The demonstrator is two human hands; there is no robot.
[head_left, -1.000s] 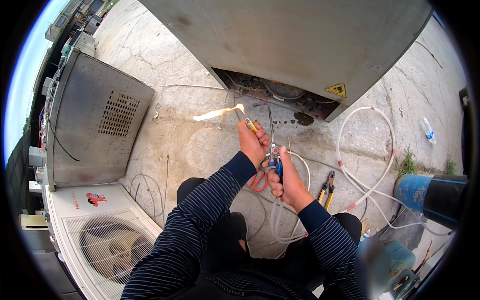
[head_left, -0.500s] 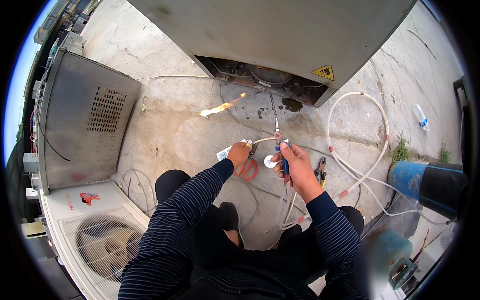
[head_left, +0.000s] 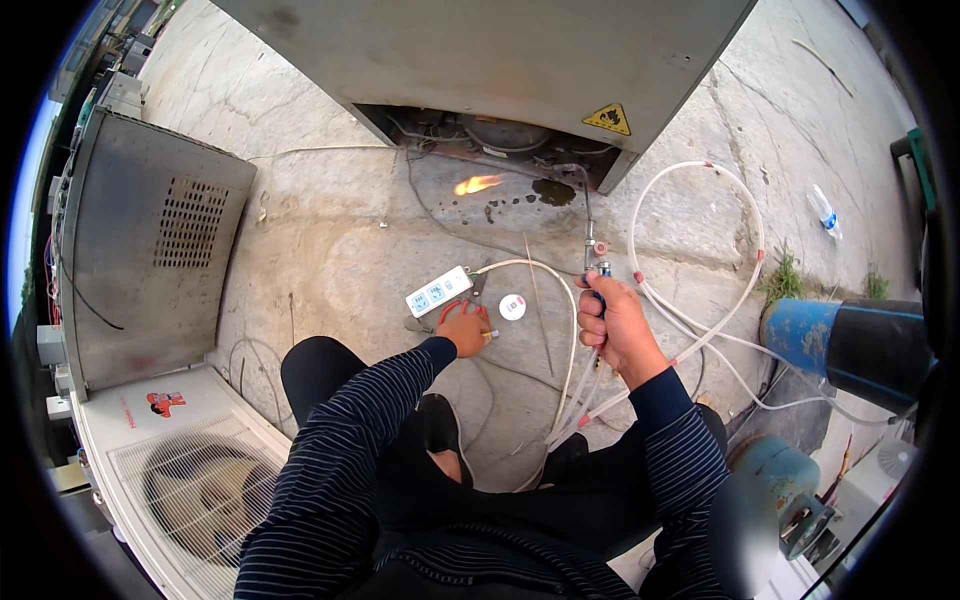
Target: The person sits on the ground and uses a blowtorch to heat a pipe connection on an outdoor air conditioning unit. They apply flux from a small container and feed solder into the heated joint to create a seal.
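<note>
My right hand (head_left: 618, 325) is closed around the blue handle of a gas torch (head_left: 590, 240). Pale hoses trail from its lower end, and its metal tube reaches up to the opening under a grey metal cabinet. An orange flame (head_left: 478, 184) burns in the air just left of the torch's bent tip. My left hand (head_left: 466, 332) is closed low over red-handled scissors (head_left: 447, 311), partly covering them. A small pale and yellowish thing, apparently a lighter (head_left: 490, 335), pokes out of its fingers. Beside it lie a white power strip (head_left: 438, 292) and a round white disc (head_left: 512, 307).
The grey cabinet (head_left: 480, 50) stands ahead, with a compressor (head_left: 505, 135) in its base. Looped hose (head_left: 757, 250) and blue cylinders (head_left: 795, 335) are at right. A perforated metal cabinet (head_left: 150, 250) and an outdoor fan unit (head_left: 190, 480) stand left. A thin rod (head_left: 540, 310) lies ahead.
My left hand has dropped toward me, away from the torch, baring the power strip. The torch has shifted right in my right hand. The flame is shorter. The view has shifted slightly.
</note>
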